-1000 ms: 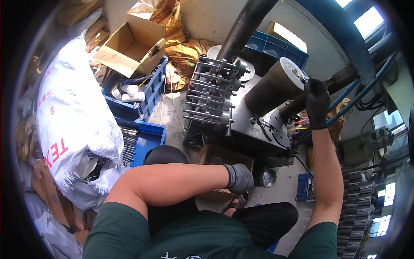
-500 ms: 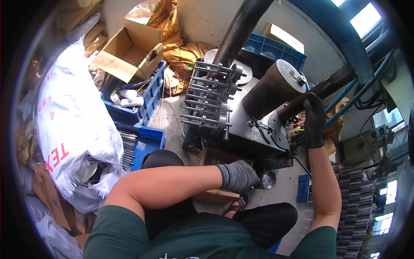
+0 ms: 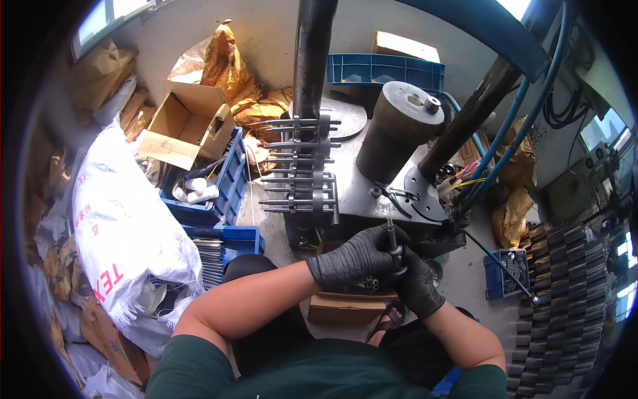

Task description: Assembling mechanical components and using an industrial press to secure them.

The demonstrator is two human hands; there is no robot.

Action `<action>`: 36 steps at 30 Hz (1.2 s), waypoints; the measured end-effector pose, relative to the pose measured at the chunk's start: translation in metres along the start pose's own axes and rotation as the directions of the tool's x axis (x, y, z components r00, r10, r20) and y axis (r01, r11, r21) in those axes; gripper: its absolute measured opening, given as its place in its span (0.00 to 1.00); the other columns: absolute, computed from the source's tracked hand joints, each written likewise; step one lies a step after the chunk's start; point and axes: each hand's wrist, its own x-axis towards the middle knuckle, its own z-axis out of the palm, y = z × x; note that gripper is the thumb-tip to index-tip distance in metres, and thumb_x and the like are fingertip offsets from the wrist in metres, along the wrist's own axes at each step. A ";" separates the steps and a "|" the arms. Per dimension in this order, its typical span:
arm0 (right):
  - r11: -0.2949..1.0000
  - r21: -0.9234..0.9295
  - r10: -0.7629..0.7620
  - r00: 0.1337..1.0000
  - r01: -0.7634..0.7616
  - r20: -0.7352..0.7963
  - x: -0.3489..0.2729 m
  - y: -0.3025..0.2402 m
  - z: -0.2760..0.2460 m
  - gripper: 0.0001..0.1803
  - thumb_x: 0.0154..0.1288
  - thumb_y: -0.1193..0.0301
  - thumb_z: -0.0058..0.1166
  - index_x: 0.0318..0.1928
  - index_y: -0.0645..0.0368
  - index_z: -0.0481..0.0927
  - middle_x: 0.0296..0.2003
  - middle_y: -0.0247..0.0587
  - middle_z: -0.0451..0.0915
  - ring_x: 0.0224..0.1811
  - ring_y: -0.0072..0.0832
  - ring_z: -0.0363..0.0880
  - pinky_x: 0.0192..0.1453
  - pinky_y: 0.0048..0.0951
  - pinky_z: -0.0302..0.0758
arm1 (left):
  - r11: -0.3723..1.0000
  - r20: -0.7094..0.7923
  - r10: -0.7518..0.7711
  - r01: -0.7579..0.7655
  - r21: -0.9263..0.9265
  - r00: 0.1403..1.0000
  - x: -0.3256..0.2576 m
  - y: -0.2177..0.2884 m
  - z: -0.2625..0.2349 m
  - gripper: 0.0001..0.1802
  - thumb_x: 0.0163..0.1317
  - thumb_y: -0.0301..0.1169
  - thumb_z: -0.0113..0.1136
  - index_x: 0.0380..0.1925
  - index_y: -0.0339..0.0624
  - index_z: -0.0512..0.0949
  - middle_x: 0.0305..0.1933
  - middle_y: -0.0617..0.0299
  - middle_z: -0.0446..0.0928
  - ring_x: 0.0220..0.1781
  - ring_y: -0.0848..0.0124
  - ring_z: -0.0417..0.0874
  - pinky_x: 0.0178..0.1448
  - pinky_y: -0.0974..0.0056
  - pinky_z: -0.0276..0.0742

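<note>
My left hand [image 3: 355,258], in a dark grey knitted glove, is closed round a short metal shaft [image 3: 392,234] with a wider collar. My right hand [image 3: 420,286], gloved alike, is closed round the shaft's lower part, close against the left. The shaft stands roughly upright, its thin tip showing above the fingers; its lower end is hidden. Just beyond the hands is the machine's metal bench [image 3: 345,183]. On the bench's left side, a rack [image 3: 309,173] carries several similar shafts lying sideways. Beneath my hands, an open cardboard box [image 3: 345,309] holds small metal parts.
A thick steel cylinder [image 3: 399,130] rises from the bench beside a dark post [image 3: 468,116]. At left are a white woven sack [image 3: 133,219] and a blue crate [image 3: 232,179]. Stacked metal parts [image 3: 558,299] and a small blue bin [image 3: 495,279] lie at right.
My right hand has come down from the dark post to meet my left. The left has risen from beside a round metal cup, and the shaft now shows between both hands. The view has shifted.
</note>
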 end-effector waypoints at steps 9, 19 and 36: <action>0.945 0.300 -0.135 0.991 0.129 0.000 -0.008 -0.021 0.019 0.19 0.75 0.53 0.57 0.55 0.51 0.80 0.41 0.33 0.81 0.40 0.24 0.82 0.39 0.27 0.82 | 0.972 0.058 0.121 -0.130 0.196 0.991 0.015 -0.048 0.007 0.39 0.63 0.30 0.75 0.71 0.38 0.66 0.66 0.54 0.76 0.71 0.64 0.76 0.75 0.54 0.73; 0.828 -0.130 -0.519 0.834 0.545 0.186 -0.005 -0.015 0.014 0.24 0.82 0.50 0.44 0.58 0.54 0.80 0.46 0.35 0.81 0.47 0.22 0.79 0.56 0.28 0.77 | 0.960 -0.131 0.121 -0.083 0.268 0.984 0.018 -0.033 0.008 0.36 0.60 0.29 0.76 0.68 0.40 0.73 0.63 0.60 0.80 0.68 0.68 0.78 0.72 0.58 0.76; 0.583 -0.693 -0.279 0.906 0.423 0.318 -0.003 -0.020 0.008 0.28 0.75 0.46 0.54 0.49 0.61 0.88 0.41 0.55 0.88 0.46 0.47 0.88 0.56 0.43 0.80 | 0.674 -0.275 0.696 -0.474 0.567 0.663 0.230 0.167 -0.096 0.16 0.68 0.27 0.68 0.54 0.37 0.81 0.43 0.59 0.84 0.44 0.69 0.86 0.55 0.63 0.81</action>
